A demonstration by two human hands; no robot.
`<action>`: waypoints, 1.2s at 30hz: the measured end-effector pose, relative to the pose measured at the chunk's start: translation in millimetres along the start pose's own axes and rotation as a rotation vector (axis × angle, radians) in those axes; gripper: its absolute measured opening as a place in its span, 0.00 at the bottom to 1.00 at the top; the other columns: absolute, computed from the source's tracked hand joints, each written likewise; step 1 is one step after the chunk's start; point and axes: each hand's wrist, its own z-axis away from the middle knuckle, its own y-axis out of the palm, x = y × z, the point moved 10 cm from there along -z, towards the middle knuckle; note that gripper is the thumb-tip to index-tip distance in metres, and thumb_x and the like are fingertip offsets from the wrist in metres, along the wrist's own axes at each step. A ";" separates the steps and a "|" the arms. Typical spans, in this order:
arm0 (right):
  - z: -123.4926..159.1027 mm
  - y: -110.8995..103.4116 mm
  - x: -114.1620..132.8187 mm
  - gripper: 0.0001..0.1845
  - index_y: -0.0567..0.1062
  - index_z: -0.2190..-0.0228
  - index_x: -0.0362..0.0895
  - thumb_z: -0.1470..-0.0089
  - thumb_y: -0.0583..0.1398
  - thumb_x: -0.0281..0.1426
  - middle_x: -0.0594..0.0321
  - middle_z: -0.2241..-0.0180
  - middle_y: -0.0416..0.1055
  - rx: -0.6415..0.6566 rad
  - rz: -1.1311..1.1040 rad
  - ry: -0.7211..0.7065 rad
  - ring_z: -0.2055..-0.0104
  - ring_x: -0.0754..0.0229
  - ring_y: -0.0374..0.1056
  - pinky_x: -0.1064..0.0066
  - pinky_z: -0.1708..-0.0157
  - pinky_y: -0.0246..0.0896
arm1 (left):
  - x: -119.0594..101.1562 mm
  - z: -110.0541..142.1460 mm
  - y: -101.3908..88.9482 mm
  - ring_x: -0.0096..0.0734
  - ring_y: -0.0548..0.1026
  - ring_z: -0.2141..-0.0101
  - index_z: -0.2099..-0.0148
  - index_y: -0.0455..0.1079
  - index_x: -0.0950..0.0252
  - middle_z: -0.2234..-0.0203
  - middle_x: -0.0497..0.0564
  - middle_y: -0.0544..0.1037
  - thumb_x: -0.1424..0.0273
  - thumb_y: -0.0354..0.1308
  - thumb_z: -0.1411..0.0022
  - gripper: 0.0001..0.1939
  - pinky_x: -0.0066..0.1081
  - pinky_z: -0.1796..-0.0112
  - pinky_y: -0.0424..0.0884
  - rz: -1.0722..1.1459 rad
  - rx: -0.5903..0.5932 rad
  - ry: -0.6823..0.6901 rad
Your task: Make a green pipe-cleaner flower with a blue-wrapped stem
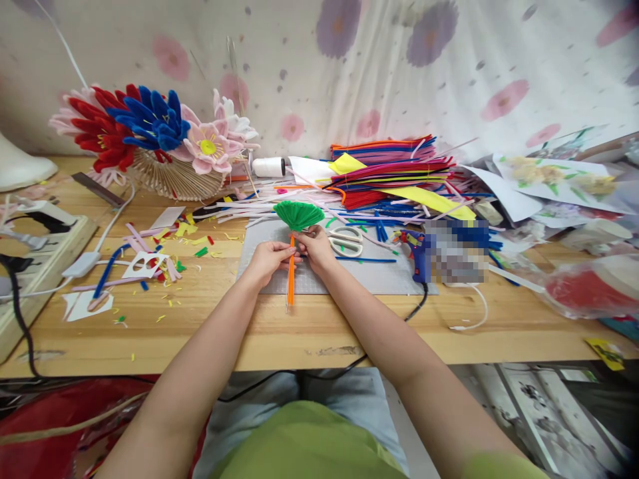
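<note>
A green fan-shaped piece made of pipe cleaners (298, 214) stands upright between my hands over the grey mat. Its orange pipe-cleaner stem (291, 286) hangs straight down, with a thin wire end at the bottom. My left hand (273, 261) pinches the orange stem from the side. Just below the green fan, my right hand (315, 245) has its fingers closed round the top of the stem. White-handled scissors (345, 241) lie on the mat beside my right hand. A dark blue pipe cleaner (367, 259) is near them.
A blue glue gun (419, 256) rests on the right of the grey mat (339, 283). Bundles of coloured pipe cleaners (394, 174) lie behind. A fan with fluffy flowers (154, 123) stands back left. Scraps (144, 265) and a power strip (44, 266) are at left.
</note>
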 end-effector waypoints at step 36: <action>-10.8 -31.7 33.7 0.29 0.48 0.74 0.48 0.69 0.64 0.32 0.72 0.79 0.71 -0.102 -0.108 -0.118 0.87 0.75 0.50 0.83 0.88 0.38 | 16.7 20.4 49.0 0.29 0.76 0.72 0.47 0.63 0.65 0.69 0.52 0.74 0.73 0.65 0.56 0.32 0.33 0.66 0.71 -0.064 0.597 -0.037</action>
